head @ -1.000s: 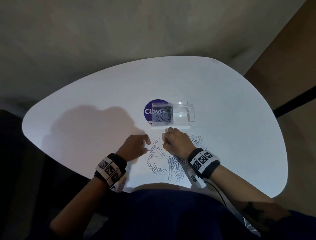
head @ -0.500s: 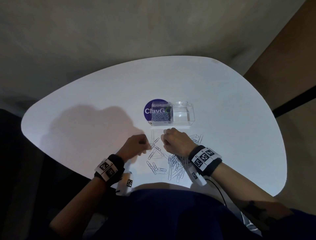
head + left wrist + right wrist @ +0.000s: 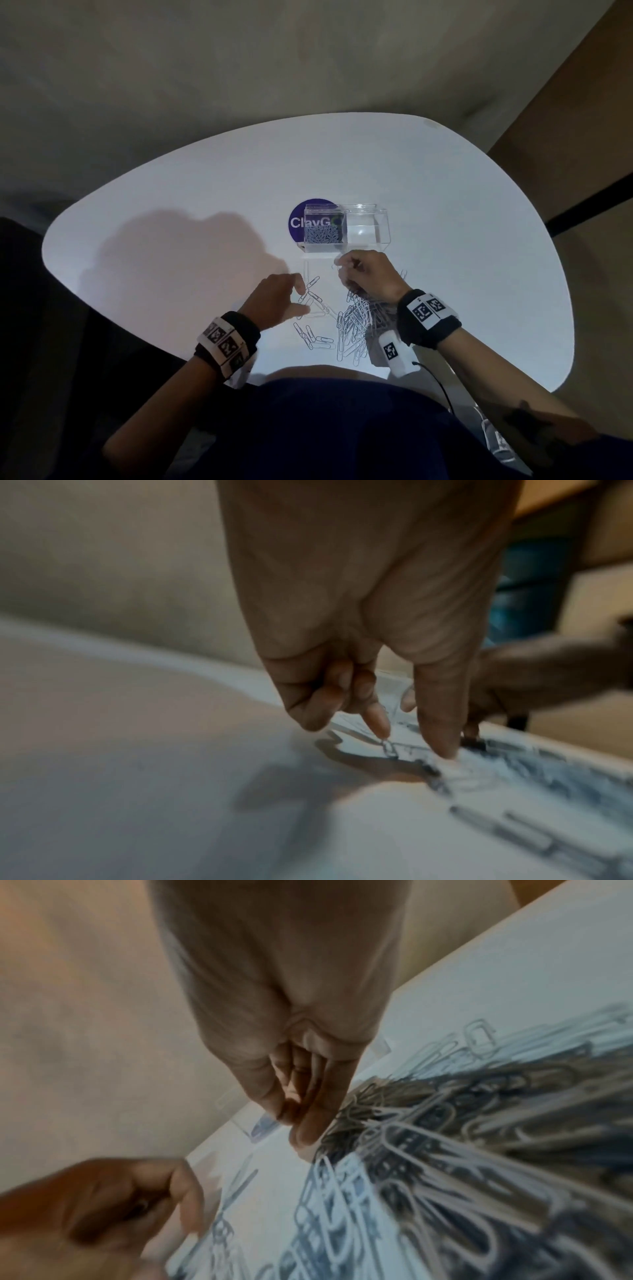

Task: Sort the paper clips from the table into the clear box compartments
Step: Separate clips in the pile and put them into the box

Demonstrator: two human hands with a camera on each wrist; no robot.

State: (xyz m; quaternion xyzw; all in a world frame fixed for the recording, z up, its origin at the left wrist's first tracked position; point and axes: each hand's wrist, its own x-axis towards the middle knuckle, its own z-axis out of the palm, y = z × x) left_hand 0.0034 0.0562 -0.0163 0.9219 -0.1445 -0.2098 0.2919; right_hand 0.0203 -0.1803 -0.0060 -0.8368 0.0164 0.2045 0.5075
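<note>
Clips (image 3: 352,318) lie heaped on the white desk (image 3: 479,240) near the clear box (image 3: 346,228), whose left compartment holds some. The left hand (image 3: 274,301) spreads thumb and forefinger over loose clips. The left wrist view shows its fingertips (image 3: 441,745) touching clips, gripping none. The right wrist view shows the right hand (image 3: 301,1096) curled; contents unclear.

white rounded table (image 3: 171,222) | grey-beige floor (image 3: 205,68) | brown panel (image 3: 582,120)
</note>
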